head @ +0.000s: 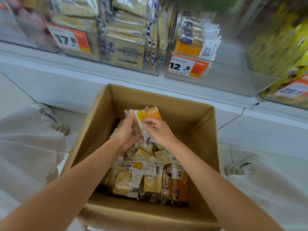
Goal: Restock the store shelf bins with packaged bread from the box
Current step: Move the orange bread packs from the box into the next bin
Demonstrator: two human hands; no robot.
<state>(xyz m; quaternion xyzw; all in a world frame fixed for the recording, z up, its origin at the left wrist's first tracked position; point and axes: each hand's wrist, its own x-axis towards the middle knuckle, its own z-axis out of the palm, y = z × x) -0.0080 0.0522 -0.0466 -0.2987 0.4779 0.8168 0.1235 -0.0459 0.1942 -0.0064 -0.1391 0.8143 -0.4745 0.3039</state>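
An open cardboard box (201,130) stands on the floor below the shelf, with several packaged breads (146,179) piled in its near half. Above the pile, my left hand (125,132) grips a small stack of bread packets (146,115) from the left side, the orange-and-white wrappers sticking up past my fingers. My right hand (158,129) holds the same stack from the right with curled fingers. Straight ahead, a clear shelf bin (221,77) tagged 12.8 holds a few matching orange packets (191,42) at its back.
Left of it, a clear bin (116,64) tagged 17.8 is packed with beige toast packs. A bin of yellow packets (283,47) sits at the right. My knees in light trousers and white shoes (51,117) flank the box on the white tile floor.
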